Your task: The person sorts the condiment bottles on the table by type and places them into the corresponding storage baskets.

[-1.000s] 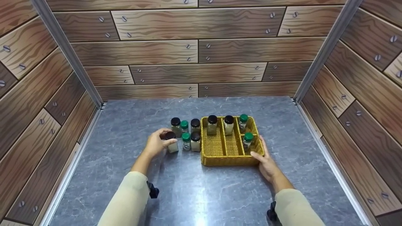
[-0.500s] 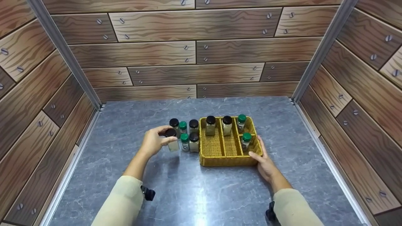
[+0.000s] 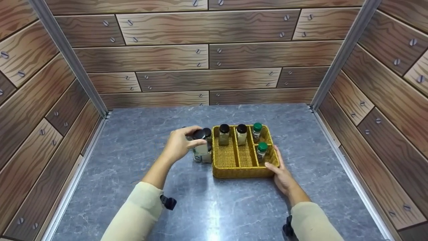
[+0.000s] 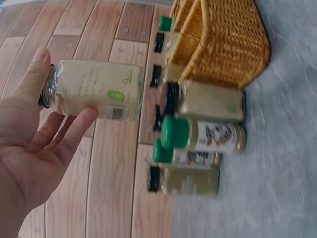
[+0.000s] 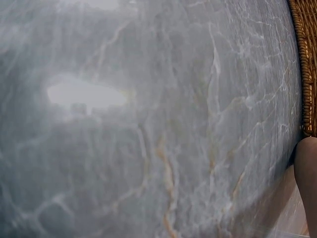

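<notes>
My left hand (image 3: 179, 144) holds a clear glass spice jar (image 4: 99, 91) with a black lid, gripped near the lid and raised off the table. In the head view the jar hides part of the group of jars behind it, among them a green-capped spice jar (image 4: 213, 136) and a black-lidded jar (image 4: 213, 101). My right hand (image 3: 284, 177) grips the front right corner of a yellow woven divided basket (image 3: 245, 172), thumb on the rim and fingers along the outer side. Black-lidded jars (image 3: 224, 135) stand in its left and middle compartments; a green-capped jar (image 3: 262, 151) stands in the front right one.
Another green-capped jar (image 3: 256, 132) stands in the basket's back right compartment. The basket sits on a grey marbled tabletop (image 3: 214, 207), right beside the loose jars. Wood-patterned walls (image 3: 207, 28) enclose the table at the back and both sides.
The left hand has lifted the black-lidded jar off the table and carried it right, over the standing jars toward the basket. The right hand stays at the basket's corner.
</notes>
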`<state>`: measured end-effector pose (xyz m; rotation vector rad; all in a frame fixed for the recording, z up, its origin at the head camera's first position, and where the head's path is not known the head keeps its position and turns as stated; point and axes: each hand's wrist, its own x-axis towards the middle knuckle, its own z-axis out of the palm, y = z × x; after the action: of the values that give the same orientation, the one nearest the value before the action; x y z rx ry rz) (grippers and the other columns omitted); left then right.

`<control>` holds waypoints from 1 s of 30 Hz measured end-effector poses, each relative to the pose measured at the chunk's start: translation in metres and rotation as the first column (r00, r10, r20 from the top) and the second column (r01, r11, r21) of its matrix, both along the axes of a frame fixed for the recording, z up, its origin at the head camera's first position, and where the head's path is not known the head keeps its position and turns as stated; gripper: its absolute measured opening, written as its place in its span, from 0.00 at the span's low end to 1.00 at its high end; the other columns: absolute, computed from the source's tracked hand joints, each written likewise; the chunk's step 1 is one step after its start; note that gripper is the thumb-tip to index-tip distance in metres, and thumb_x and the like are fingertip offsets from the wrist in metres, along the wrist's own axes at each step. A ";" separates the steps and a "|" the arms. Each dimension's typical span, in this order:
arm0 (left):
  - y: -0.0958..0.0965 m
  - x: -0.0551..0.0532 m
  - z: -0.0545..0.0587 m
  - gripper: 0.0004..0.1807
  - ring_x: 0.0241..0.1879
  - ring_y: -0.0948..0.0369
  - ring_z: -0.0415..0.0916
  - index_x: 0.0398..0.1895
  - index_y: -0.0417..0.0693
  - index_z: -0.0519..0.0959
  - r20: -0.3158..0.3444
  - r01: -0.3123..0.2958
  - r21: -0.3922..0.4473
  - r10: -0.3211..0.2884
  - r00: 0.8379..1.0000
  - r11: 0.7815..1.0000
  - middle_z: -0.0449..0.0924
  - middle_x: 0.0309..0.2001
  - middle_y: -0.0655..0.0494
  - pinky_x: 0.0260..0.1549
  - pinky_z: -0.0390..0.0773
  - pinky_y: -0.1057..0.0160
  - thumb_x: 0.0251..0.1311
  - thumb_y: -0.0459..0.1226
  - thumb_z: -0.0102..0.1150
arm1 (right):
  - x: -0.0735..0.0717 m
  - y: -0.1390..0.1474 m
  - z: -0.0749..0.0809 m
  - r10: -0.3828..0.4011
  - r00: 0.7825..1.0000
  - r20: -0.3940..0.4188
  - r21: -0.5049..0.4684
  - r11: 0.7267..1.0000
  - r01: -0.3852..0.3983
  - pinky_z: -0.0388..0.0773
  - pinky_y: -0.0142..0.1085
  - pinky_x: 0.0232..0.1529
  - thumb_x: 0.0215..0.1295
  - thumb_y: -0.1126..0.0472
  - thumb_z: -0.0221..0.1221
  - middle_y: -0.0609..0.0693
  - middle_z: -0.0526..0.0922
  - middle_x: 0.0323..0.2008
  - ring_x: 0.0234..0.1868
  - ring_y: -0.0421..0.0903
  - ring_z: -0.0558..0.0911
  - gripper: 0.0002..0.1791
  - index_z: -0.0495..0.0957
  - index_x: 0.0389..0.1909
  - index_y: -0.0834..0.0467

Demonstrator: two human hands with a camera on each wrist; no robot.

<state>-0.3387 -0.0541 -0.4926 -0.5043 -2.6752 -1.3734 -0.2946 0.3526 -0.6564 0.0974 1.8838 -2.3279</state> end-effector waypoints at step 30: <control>0.136 -0.033 -0.032 0.34 0.55 0.57 0.89 0.67 0.59 0.85 0.024 0.096 -0.086 -0.094 0.995 0.992 0.86 0.68 0.57 0.57 0.88 0.60 0.57 0.58 0.75 | -0.001 -0.001 -0.003 -0.004 1.000 0.004 0.000 1.000 0.004 0.31 0.57 0.90 0.78 0.67 0.57 0.53 0.31 0.91 0.91 0.60 0.39 0.55 0.32 0.89 0.35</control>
<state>-0.3713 0.0814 -0.5241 -0.6372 -2.7707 -1.2955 -0.2959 0.3511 -0.6597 0.1057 1.8829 -2.3284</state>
